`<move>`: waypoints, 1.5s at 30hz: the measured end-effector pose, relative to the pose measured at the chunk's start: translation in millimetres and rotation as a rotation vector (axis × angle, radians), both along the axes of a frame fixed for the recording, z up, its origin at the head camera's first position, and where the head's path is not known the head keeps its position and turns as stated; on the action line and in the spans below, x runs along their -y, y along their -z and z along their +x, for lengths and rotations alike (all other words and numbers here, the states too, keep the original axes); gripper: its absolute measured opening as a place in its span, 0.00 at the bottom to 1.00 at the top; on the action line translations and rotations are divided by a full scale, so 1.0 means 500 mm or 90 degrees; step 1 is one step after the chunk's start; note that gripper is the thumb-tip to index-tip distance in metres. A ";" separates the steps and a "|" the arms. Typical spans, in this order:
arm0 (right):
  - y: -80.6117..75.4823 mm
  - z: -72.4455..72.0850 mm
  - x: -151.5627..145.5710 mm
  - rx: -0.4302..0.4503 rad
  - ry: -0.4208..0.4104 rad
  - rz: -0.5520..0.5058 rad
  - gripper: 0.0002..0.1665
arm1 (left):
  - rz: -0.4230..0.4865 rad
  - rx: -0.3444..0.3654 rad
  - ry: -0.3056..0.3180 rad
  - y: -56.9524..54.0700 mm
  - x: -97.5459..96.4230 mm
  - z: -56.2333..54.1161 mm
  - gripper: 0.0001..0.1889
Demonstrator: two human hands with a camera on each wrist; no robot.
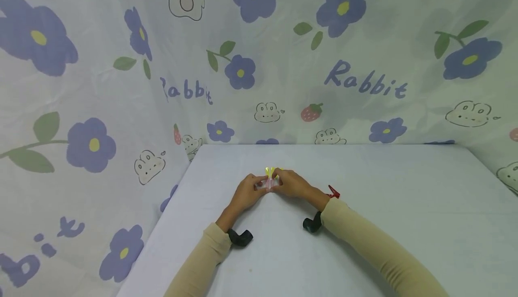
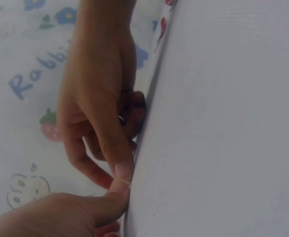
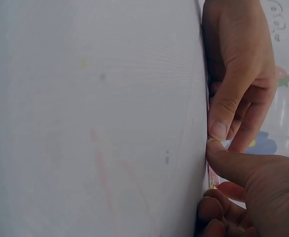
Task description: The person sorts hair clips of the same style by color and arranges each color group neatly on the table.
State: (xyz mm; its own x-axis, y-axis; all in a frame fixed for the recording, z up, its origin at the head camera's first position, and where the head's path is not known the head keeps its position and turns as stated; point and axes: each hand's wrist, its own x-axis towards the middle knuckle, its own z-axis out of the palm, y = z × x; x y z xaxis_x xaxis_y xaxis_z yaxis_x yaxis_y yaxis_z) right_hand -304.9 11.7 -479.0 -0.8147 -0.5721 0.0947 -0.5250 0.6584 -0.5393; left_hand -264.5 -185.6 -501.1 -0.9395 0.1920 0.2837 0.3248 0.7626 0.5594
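Note:
Near the far middle of the white table, my left hand (image 1: 246, 192) and right hand (image 1: 294, 184) meet over a small, shiny pink-and-yellow thing (image 1: 269, 182). Thumb and fingers of each hand pinch it from its own side, and they cover most of it; its exact kind cannot be made out. Both thumb tips touch or nearly touch in the left wrist view, where the left hand (image 2: 60, 212) lies below the right hand (image 2: 100, 89). From the right wrist, the right hand (image 3: 275, 192) shows at lower right, with the left hand (image 3: 240, 64) above.
A small red clip-like thing (image 1: 333, 192) lies on the table (image 1: 404, 225) behind the right wrist. Black curved pieces (image 1: 240, 238) are at both wrists. A printed cloth (image 1: 283, 76) with flowers and rabbits hangs behind and to the left.

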 end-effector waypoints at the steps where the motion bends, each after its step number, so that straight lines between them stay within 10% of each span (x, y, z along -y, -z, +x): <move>1: 0.000 0.001 0.000 -0.001 0.000 0.000 0.24 | 0.001 0.000 -0.001 0.001 0.000 0.000 0.23; 26: -0.049 0.004 -0.111 -0.006 -0.008 -0.077 0.17 | -0.006 0.013 -0.013 0.013 -0.009 -0.003 0.22; 45: -0.080 0.100 -0.272 0.036 -0.035 -0.026 0.13 | 0.000 0.012 -0.022 0.004 -0.007 -0.006 0.22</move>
State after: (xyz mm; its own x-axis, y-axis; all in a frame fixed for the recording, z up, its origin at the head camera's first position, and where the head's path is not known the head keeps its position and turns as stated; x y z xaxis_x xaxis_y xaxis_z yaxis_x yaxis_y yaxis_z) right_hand -255.0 147.6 -438.9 -0.7873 -0.6123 0.0727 -0.5270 0.6069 -0.5949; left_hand -267.3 -182.3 -503.2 -0.9509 0.1595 0.2652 0.2874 0.7730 0.5656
